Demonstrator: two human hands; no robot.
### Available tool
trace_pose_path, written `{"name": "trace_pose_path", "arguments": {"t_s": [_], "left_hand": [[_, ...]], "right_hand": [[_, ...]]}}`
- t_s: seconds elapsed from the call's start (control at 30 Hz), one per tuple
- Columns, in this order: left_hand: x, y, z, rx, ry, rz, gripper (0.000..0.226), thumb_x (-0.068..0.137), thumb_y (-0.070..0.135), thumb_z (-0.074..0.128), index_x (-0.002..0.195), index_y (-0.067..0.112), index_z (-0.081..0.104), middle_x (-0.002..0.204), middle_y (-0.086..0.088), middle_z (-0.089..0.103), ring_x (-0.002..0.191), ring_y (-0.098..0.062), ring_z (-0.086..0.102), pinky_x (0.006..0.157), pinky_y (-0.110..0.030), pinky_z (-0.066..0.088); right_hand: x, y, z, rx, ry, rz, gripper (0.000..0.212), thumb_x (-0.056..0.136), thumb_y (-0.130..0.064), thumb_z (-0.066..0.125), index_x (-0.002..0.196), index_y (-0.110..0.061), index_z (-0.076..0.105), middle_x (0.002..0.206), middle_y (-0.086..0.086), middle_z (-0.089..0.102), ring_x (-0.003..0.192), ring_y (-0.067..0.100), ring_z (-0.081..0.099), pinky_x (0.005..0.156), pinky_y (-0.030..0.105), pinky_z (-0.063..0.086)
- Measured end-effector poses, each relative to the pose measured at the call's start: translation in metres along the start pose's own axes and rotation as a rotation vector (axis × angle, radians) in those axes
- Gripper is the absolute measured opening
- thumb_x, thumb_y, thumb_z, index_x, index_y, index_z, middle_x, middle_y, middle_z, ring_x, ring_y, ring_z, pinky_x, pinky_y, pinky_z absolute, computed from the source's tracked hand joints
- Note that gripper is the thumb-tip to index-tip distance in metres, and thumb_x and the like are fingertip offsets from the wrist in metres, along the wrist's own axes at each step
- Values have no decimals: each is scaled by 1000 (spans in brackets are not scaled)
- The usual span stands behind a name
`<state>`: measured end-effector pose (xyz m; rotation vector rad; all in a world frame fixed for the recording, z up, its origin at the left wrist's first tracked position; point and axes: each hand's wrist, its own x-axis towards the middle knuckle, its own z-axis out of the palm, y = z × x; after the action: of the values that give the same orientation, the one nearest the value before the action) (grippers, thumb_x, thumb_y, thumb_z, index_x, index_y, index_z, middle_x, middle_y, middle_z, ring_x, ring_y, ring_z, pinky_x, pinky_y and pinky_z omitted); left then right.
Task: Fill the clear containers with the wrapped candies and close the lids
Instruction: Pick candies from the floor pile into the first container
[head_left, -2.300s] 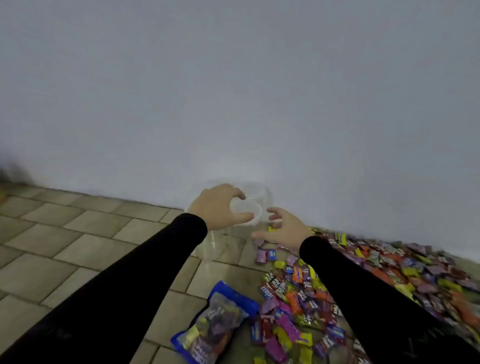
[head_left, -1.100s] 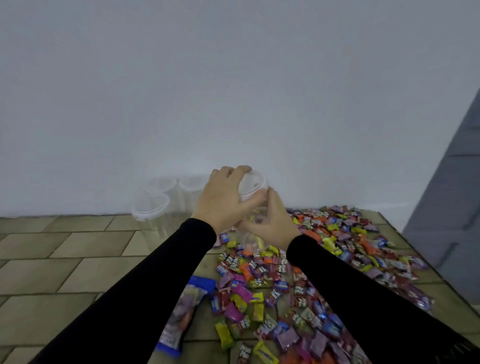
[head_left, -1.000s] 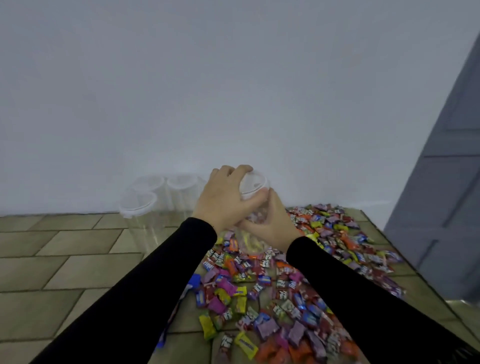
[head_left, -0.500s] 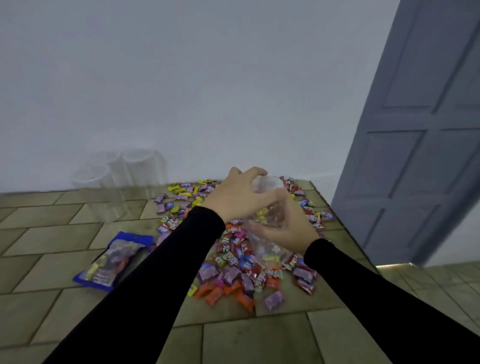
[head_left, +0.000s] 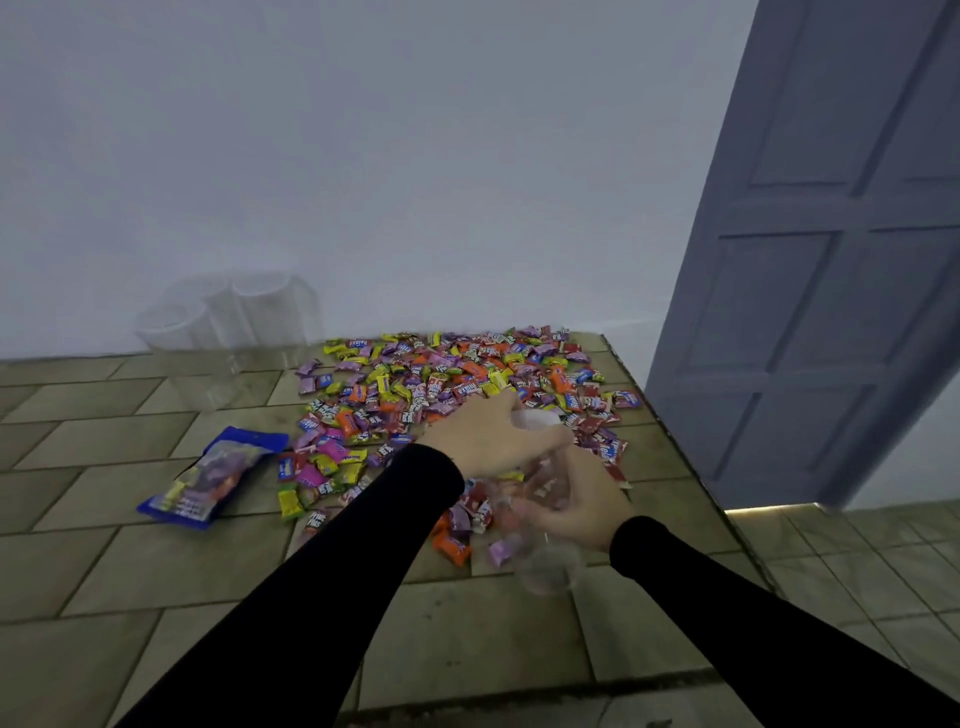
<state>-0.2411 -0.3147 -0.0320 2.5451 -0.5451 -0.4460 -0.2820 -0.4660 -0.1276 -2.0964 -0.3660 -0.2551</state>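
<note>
**user1:** Container question: where was the clear container (head_left: 545, 512) at this point, and how was it held?

**user2:** It was gripped low on its side by the right hand (head_left: 579, 501), fingers curled round the body, tilted over the near edge of the wrapped candies (head_left: 441, 395). Its lid (head_left: 535, 420) was clasped from above by the left hand (head_left: 493, 441), thumb and fingers wrapped round the rim. It was kinda blurry, so whether the lid was seated couldn't be told.

**user1:** And the rest?

**user2:** Three more clear containers (head_left: 234, 322) were lined up against the white wall (head_left: 415, 182), left of the candy pile. A blue candy bag (head_left: 213, 475) was laid flat on the tiled floor (head_left: 130, 571), just beside the pile. A grey door (head_left: 831, 260) was seen on the right.
</note>
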Motion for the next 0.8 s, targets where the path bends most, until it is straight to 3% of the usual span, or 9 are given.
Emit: {"name": "trace_pose_path", "arguments": {"t_s": [0.13,0.2,0.37,0.5,0.6,0.63,0.7,0.73,0.8], "left_hand": [[-7,-1,5,51,97,51,67,78,74,51,120,22,44,105,-1,54,91,-21,56,77,-37,46],[-8,-4,6,105,177,74,66,77,71,54,123,25,42,107,-2,50,94,-24,54,83,-40,48],[-2,-19,7,168,295,121,63,77,66,58,124,28,40,107,-2,46,97,-24,50,87,-43,48],[2,-19,4,168,258,98,67,78,67,59,128,27,40,113,-4,44,106,-26,48,93,-43,46],[3,-12,-8,100,148,32,78,77,82,43,131,25,42,118,-4,45,107,-25,50,95,-44,44],[6,-10,-14,72,132,9,76,81,81,35,126,22,47,114,-5,49,103,-24,53,92,-42,44],[21,-11,-25,87,181,-14,62,94,68,25,92,13,55,86,-5,56,81,-21,56,78,-35,43],[28,-12,-30,112,222,-41,59,99,58,23,73,11,49,71,-4,50,69,-21,51,68,-32,39],[37,-14,-33,158,230,-98,53,104,39,26,61,11,41,63,-5,44,59,-20,44,57,-30,32]], "right_hand": [[2,-8,3,90,-12,14,39,71,-10,82,103,-21,61,82,-9,67,72,-1,63,59,12,44],[7,-14,5,115,-36,-11,37,72,-2,80,97,-25,67,91,-11,72,86,-3,65,73,16,51],[21,-13,12,171,-58,55,62,68,-25,86,124,-25,58,116,-9,67,111,7,61,93,32,51],[28,-9,14,163,-104,97,49,69,-23,84,115,-23,66,109,-9,70,106,7,64,92,34,51],[32,-4,14,207,-140,133,52,68,-17,85,114,-24,63,110,-5,71,105,9,65,92,32,52],[34,-5,13,213,-154,139,58,68,-16,86,118,-26,59,113,-6,69,107,7,64,93,29,51],[36,-5,11,197,-183,148,65,66,-18,87,121,-30,56,117,-10,67,110,2,61,94,22,48],[37,-4,11,192,-193,146,66,66,-18,88,121,-33,55,118,-11,67,111,1,60,94,18,46],[37,-5,12,193,-197,152,68,66,-16,87,123,-32,55,119,-11,66,111,-1,60,90,11,44]]}}
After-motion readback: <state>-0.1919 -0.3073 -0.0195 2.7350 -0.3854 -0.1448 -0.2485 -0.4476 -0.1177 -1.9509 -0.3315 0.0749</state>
